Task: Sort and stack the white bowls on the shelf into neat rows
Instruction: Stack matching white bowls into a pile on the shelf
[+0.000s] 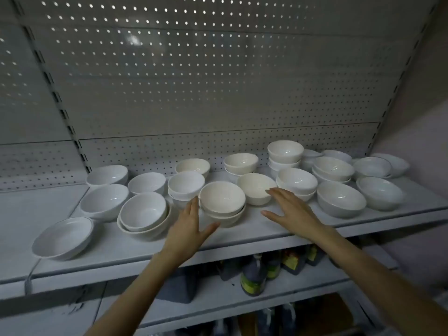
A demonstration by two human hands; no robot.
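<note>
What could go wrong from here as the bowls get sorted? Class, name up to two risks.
1. The shallow bowl at far left lies tilted near the front edge of the shelf; a nudge might slide it off.
2. The tall stack at the back looks uneven and could topple if bumped.

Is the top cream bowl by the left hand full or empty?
Empty. The cream bowl shows only its bare, shiny inside, with nothing in it.
</note>
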